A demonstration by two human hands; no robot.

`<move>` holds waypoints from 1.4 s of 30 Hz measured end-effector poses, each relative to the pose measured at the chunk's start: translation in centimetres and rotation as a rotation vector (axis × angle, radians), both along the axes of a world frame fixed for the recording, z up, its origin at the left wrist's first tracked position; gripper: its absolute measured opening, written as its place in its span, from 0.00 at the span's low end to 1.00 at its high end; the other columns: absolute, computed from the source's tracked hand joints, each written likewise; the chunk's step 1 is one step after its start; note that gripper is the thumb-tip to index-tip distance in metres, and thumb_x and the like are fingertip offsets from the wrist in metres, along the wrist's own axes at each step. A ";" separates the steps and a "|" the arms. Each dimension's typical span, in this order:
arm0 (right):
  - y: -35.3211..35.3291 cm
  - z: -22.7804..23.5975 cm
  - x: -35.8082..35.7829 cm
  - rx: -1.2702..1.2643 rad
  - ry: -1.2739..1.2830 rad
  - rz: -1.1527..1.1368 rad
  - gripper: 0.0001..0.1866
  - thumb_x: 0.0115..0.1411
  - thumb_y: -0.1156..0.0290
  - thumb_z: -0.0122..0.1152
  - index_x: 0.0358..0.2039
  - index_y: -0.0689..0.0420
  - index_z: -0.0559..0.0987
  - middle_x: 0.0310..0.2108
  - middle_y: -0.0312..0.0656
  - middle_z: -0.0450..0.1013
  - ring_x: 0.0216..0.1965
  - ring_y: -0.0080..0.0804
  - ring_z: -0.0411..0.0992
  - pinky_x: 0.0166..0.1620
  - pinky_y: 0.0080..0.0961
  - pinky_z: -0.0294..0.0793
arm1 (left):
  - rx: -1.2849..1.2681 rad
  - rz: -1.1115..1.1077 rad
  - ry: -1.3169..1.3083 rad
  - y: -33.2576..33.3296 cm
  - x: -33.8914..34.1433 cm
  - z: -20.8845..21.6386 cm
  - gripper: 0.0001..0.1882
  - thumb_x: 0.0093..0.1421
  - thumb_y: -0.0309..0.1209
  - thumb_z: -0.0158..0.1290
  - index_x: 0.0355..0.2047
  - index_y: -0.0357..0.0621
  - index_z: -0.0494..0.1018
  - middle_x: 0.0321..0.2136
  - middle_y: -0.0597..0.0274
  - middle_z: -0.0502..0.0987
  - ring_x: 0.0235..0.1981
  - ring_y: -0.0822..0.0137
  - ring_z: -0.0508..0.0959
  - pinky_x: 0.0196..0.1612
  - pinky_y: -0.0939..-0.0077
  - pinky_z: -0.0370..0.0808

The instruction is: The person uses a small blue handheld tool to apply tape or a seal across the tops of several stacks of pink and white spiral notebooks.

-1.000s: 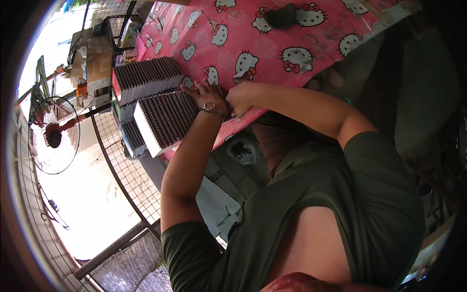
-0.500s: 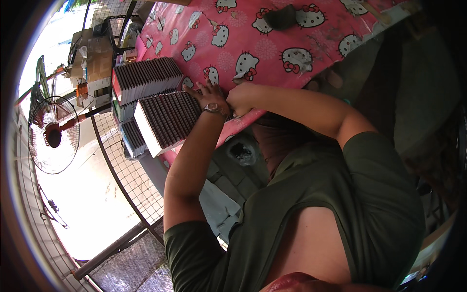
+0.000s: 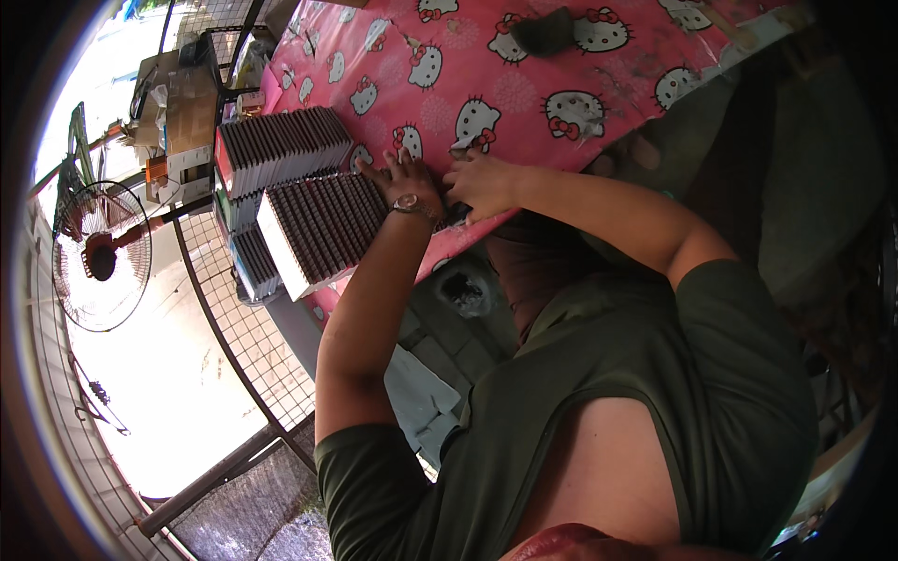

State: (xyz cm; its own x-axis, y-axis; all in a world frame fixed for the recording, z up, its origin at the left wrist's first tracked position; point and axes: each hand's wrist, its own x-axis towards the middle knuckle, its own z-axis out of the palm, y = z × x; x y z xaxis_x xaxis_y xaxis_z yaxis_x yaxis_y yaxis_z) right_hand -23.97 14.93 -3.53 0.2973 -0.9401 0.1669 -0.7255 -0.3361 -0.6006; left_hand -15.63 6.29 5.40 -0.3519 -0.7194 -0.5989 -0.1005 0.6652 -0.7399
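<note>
Pink cartoon-cat tablecloth (image 3: pixel 524 65) covers table beyond the grip; standing fan (image 3: pixel 98 257) and wire mesh fence (image 3: pixel 238 327) far left; bright sunlit pavement (image 3: pixel 178 411) below.

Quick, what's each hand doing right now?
Left hand: open, fingers spread flat beside the row of dark booklets.
Right hand: curled on the pink tablecloth; grip unclear.

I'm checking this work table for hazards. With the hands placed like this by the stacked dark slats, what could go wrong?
The nearer row of dark slats sits at the edge of the pink cloth-covered table; a push from the left hand might tip some off. The right hand works close beside the left, so fingers could get pinched.
</note>
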 end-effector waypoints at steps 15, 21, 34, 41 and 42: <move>-0.4 0.0 0.3 -0.007 -0.006 0.021 0.20 0.47 0.52 0.67 0.37 0.50 0.85 0.39 0.43 0.79 0.45 0.43 0.76 0.50 0.43 0.73 | -0.037 -0.038 -0.014 0.0 0.8 -1.1 0.40 0.62 0.50 0.44 0.70 0.46 0.49 0.72 0.57 0.44 0.72 0.53 0.43 0.58 0.15 0.27; -0.7 0.7 1.1 0.069 0.101 0.023 0.20 0.48 0.52 0.67 0.37 0.50 0.84 0.44 0.39 0.75 0.51 0.39 0.71 0.61 0.44 0.62 | -0.035 -0.039 -0.012 -0.7 0.8 -1.3 0.40 0.62 0.48 0.45 0.69 0.45 0.49 0.72 0.59 0.44 0.72 0.54 0.44 0.58 0.15 0.27; -2.1 2.7 1.8 0.442 -0.089 0.003 0.16 0.50 0.58 0.61 0.32 0.56 0.85 0.30 0.51 0.79 0.37 0.48 0.79 0.40 0.44 0.77 | -0.028 -0.018 -0.026 -0.3 0.7 -0.8 0.40 0.60 0.46 0.47 0.69 0.45 0.50 0.72 0.57 0.44 0.72 0.54 0.45 0.58 0.14 0.29; -1.3 2.2 0.4 0.193 0.071 0.012 0.20 0.45 0.52 0.67 0.33 0.53 0.85 0.36 0.42 0.79 0.44 0.41 0.76 0.46 0.41 0.73 | -0.006 0.018 0.001 -0.2 0.9 -1.8 0.41 0.62 0.50 0.44 0.70 0.45 0.48 0.72 0.56 0.42 0.72 0.51 0.42 0.58 0.15 0.29; -1.0 0.9 0.3 0.093 0.075 -0.019 0.20 0.44 0.52 0.67 0.33 0.53 0.85 0.37 0.40 0.78 0.46 0.39 0.75 0.49 0.40 0.72 | -0.006 0.004 0.003 0.0 0.5 -1.9 0.41 0.62 0.51 0.44 0.70 0.45 0.47 0.72 0.56 0.42 0.72 0.51 0.41 0.58 0.15 0.28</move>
State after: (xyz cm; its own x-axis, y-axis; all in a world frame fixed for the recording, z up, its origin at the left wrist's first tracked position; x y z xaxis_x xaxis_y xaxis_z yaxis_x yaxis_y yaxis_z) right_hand -23.67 13.97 -2.59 0.2875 -0.9561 0.0569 -0.7755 -0.2672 -0.5720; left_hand -15.10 6.29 3.54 -0.3507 -0.7245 -0.5934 -0.1056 0.6602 -0.7436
